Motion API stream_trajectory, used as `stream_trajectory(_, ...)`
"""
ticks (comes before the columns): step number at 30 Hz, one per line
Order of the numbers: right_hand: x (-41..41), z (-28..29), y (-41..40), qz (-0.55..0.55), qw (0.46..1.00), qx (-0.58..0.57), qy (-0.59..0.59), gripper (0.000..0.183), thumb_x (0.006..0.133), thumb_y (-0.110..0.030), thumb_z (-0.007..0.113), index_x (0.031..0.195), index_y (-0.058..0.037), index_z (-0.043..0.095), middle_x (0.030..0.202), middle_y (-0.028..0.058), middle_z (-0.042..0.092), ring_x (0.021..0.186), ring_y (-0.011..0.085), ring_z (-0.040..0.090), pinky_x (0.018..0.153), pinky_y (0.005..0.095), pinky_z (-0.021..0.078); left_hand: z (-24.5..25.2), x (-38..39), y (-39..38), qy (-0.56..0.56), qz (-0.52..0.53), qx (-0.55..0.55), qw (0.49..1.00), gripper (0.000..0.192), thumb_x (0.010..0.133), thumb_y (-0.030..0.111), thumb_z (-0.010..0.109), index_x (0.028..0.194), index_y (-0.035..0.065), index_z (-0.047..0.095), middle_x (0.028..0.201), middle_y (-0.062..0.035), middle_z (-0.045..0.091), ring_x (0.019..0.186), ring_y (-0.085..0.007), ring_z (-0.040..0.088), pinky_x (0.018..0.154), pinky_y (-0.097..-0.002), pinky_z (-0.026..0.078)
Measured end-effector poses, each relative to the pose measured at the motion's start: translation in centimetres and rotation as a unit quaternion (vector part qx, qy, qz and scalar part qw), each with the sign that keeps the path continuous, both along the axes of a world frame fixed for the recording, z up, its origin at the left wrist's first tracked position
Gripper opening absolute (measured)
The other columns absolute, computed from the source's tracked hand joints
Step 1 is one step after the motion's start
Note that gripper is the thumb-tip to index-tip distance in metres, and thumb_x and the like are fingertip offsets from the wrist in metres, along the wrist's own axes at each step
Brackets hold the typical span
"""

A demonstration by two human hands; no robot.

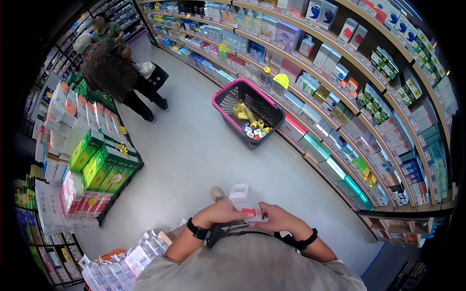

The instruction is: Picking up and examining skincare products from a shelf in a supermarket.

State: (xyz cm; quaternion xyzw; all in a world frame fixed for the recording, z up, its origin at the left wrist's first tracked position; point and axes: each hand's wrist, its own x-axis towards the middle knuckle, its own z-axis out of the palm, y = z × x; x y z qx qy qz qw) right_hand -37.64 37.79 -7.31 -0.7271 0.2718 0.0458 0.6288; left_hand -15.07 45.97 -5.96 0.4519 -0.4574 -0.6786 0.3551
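A small white carton with a red patch (241, 196) is held upright in front of my chest, between both hands. My left hand (227, 212) grips it from the left, the thumb across its lower front. On the right, my right hand (278, 217) holds its lower edge with bent fingers. Both wrists carry black straps. Further out on the floor stands a black plastic shopping basket with a pink rim (222, 90). Inside it lie several yellow bottles with brown caps (241, 109) and several small white-capped items (251, 132).
Long shelves of boxed goods (309, 65) run along the right. At left stands a display with stacked green cartons (105, 167). A person with a dark bag (109, 69) and another person in green (107, 31) stand at upper left. Packaged goods (120, 267) lie close by at lower left.
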Motion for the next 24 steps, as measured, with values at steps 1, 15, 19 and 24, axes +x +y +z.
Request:
stream_trajectory(1,1.7,-0.2,-0.2,0.014,1.000,-0.011,0.000,0.053,0.080,-0.035,0.079,0.115,-0.0005,0.059,0.095,0.0142,0.069,0.086,0.0245,0.067,0.078,0.0355,0.0517,0.2,1.3,0.8,-0.001,0.032,-0.005,0.999,0.040,0.089,0.017,0.073,0.124,0.0034,0.059,0.115,-0.0057,0.065,0.107,-0.0145,0.060,0.092,-0.0313,0.049)
stream_trajectory(15,28.7,4.4,-0.9,0.263,0.950,-0.166,-0.018,0.062,0.086,-0.052,0.067,0.118,-0.0005,0.056,0.091,0.0201,0.069,0.083,0.0368,0.068,0.075,0.0399,0.0515,-1.3,22.3,7.7,0.011,0.234,-0.088,0.968,0.034,0.092,0.018,0.069,0.121,0.0032,0.059,0.113,-0.0043,0.064,0.105,-0.0147,0.059,0.090,-0.0311,0.049)
stream_trajectory(19,33.5,4.8,-1.0,0.258,0.949,-0.172,-0.059,0.057,0.088,-0.049,0.067,0.120,-0.0022,0.056,0.076,0.0142,0.067,0.068,0.0326,0.067,0.066,0.0380,0.0522,-1.1,26.7,8.3,0.072,0.305,-0.041,0.949,0.039,0.093,0.027,0.068,0.121,0.0020,0.060,0.115,-0.0066,0.064,0.110,-0.0180,0.059,0.097,-0.0337,0.046)
stream_trajectory(24,35.9,4.4,-3.5,0.231,0.969,-0.073,-0.046,0.053,0.087,-0.042,0.073,0.117,-0.0018,0.057,0.090,0.0138,0.070,0.083,0.0252,0.066,0.078,0.0356,0.0505,0.7,31.2,5.1,0.012,0.220,-0.068,0.973,0.037,0.095,0.023,0.066,0.125,0.0024,0.058,0.117,-0.0063,0.063,0.110,-0.0164,0.057,0.096,-0.0327,0.046)
